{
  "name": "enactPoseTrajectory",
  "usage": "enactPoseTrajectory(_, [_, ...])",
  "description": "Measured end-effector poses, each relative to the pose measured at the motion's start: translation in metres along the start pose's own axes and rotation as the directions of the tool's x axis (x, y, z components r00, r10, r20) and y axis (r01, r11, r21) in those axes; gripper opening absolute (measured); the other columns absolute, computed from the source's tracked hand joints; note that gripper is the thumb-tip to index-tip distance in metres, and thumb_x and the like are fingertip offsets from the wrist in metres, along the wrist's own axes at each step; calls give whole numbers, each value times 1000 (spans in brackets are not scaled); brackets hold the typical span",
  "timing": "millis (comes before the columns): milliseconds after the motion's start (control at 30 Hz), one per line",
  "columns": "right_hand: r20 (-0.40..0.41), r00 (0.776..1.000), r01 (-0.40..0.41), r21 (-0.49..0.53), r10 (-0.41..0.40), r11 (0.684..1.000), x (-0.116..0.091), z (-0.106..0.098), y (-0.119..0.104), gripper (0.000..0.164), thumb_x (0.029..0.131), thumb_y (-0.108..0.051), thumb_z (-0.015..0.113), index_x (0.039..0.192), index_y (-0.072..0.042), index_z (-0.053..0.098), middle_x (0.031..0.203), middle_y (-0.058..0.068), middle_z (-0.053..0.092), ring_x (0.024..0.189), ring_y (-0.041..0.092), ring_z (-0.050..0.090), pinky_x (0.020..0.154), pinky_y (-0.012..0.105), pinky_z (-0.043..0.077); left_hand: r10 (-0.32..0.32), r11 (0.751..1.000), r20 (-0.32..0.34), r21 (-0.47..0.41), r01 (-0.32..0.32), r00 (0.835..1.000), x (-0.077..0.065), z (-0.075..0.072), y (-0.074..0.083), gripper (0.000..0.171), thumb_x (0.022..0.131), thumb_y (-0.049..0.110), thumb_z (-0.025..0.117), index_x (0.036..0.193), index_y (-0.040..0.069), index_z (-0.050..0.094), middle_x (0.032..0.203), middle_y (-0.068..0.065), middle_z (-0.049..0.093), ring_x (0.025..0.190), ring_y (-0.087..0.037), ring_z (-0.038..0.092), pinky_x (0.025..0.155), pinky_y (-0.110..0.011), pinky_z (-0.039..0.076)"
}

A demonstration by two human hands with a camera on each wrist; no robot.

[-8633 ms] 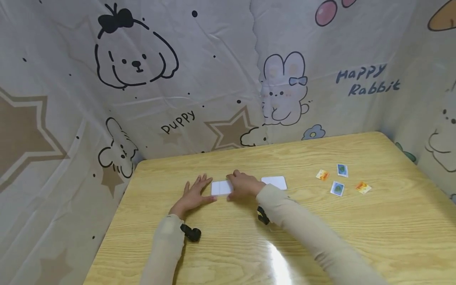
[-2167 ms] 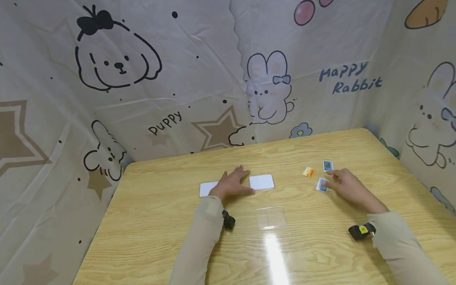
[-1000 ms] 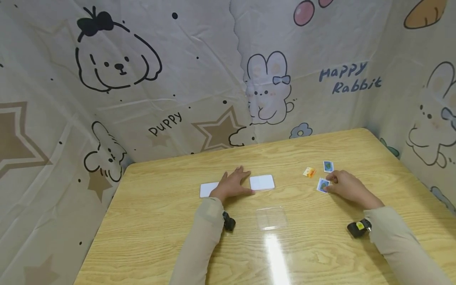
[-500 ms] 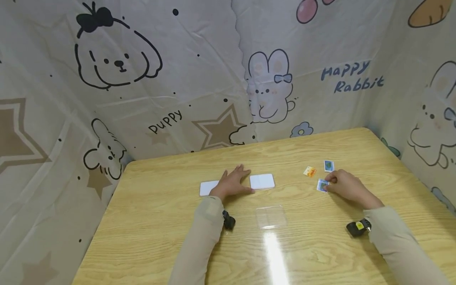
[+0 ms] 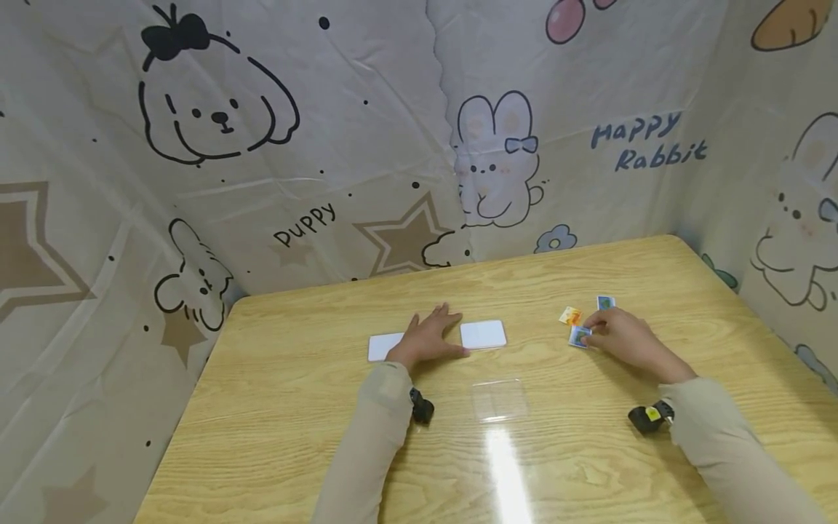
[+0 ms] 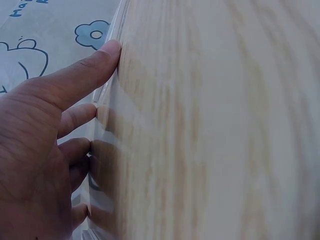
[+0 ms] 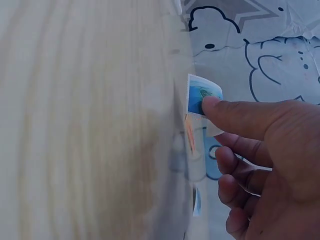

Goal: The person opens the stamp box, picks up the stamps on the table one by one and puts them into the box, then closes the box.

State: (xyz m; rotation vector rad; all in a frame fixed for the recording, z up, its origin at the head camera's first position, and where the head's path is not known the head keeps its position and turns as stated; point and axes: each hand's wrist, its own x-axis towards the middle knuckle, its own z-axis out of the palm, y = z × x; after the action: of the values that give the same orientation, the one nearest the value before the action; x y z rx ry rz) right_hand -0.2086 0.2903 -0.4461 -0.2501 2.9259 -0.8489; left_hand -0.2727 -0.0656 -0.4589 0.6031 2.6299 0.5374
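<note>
My right hand (image 5: 622, 336) pinches a blue postage stamp (image 5: 579, 336) between thumb and index finger. In the right wrist view the stamp (image 7: 196, 94) is tilted up, its perforated edge showing. An orange stamp (image 5: 570, 315) lies just behind it, and another blue stamp (image 5: 605, 302) sits behind the hand. Farther left, my left hand (image 5: 427, 340) rests on the table with fingers spread, between two flat white rectangles. The right rectangle (image 5: 483, 335) is close to its thumb tip; the left rectangle (image 5: 384, 347) is partly covered by the hand.
A thin clear plastic cover (image 5: 500, 400) lies on the wooden table (image 5: 275, 422) in front of the white rectangles. A printed cloth (image 5: 366, 145) hangs behind the table and along both sides.
My right hand has gripped the nearer blue stamp and shifted it slightly left. Seconds ago the left hand moved right between the rectangles, and the clear cover appeared in front; since then that hand stays put.
</note>
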Motion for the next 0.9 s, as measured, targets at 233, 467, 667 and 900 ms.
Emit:
enactPoseTrajectory(233, [-9,999,37,18,-37,999,13,1,-20,29,88,-23,68,106,0,68,99,16,62,85,23,54,68,33,43,-4,1000,-8,11,4,1000,-1,-2,0,87,82,58,67,153,26,28,164,-3,7,152,-21,8,122,-52,-3])
enactPoseTrajectory(467, [24,995,94,30,-95,995,30,9,-43,25,89,-20,69,104,0,67,98,15,61,87,25,54,72,34,43,5,1000,-15,19,-5,1000,-1,-1,-3,87,83,59,66,153,26,28,164,-3,7,152,-21,8,122,-53,-2])
enactPoseTrajectory(667, [41,989,142,-3,-141,990,44,20,-61,24,87,-21,70,102,-2,68,99,15,62,91,27,56,76,41,46,9,1000,-15,10,-9,1000,-4,0,-4,86,83,58,66,153,26,28,164,-3,6,152,-20,6,122,-53,-3])
enactPoseTrajectory(900, [82,981,176,-20,-174,984,58,34,-80,25,86,-21,71,100,-2,69,98,14,62,89,25,56,76,40,47,15,1000,-10,-2,-15,1000,-3,1,-4,88,82,59,66,153,25,28,164,-4,6,152,-20,6,122,-52,-3])
